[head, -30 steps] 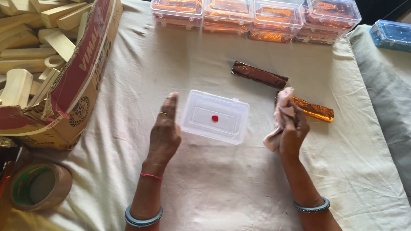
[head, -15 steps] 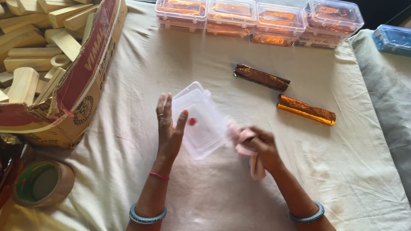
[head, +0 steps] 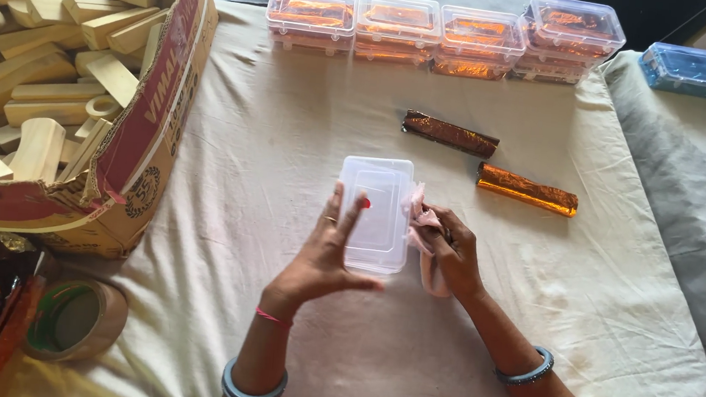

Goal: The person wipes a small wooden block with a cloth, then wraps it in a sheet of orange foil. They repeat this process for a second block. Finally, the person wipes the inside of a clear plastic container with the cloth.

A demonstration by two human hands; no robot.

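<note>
A clear plastic box with a small red dot lies in the middle of the cloth-covered table. My left hand rests flat on its near part, fingers spread. My right hand is closed around a pale pink cloth and presses it against the box's right side. Two foil-wrapped bars lie beyond, a dark brown one and an orange one.
A big cardboard carton full of wooden blocks stands at the left. Several clear boxes with orange contents line the far edge, blue and purple boxes at the far right. A tape roll lies near left.
The box was turned from crosswise, then tilted up, and now lies lengthwise under my left hand. My right hand with the cloth came from the orange bar to the box's right side.
</note>
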